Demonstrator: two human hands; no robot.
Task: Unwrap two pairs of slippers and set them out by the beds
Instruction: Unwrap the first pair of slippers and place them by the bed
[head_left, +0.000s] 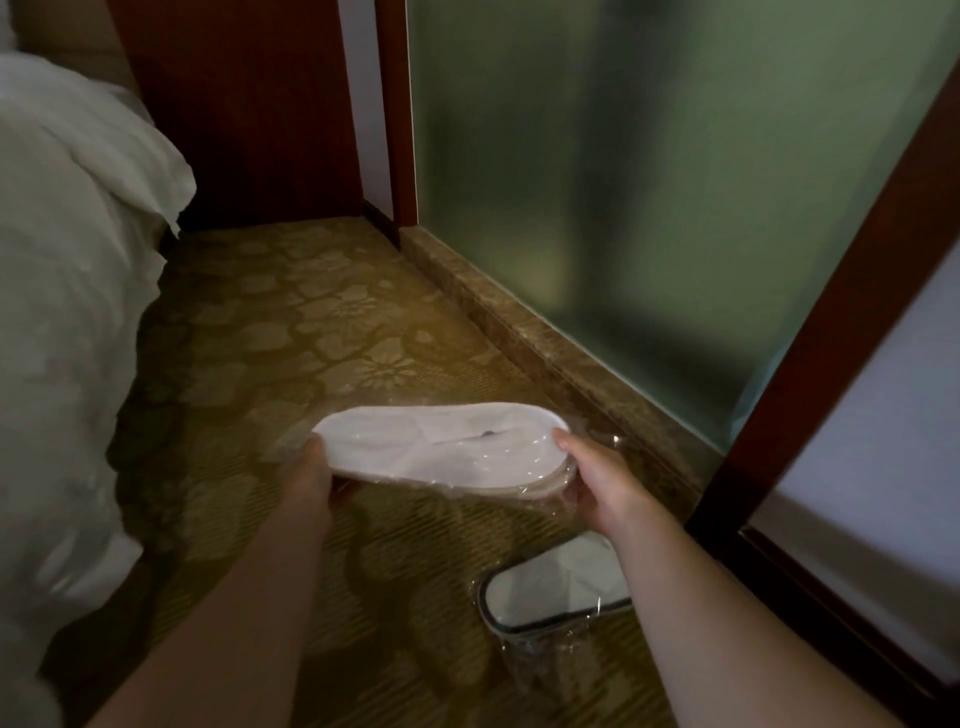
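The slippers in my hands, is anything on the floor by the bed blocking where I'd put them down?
Nothing visible blocks it. The carpet beside the bed is bare. The wrapped slippers are still in clear plastic, and the second wrapped pair lies off by the glass partition, beneath your right hand.

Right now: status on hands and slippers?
Left hand and right hand grip held slipper pack, still in plastic. Second wrapped pair on carpet. Nothing blocking.
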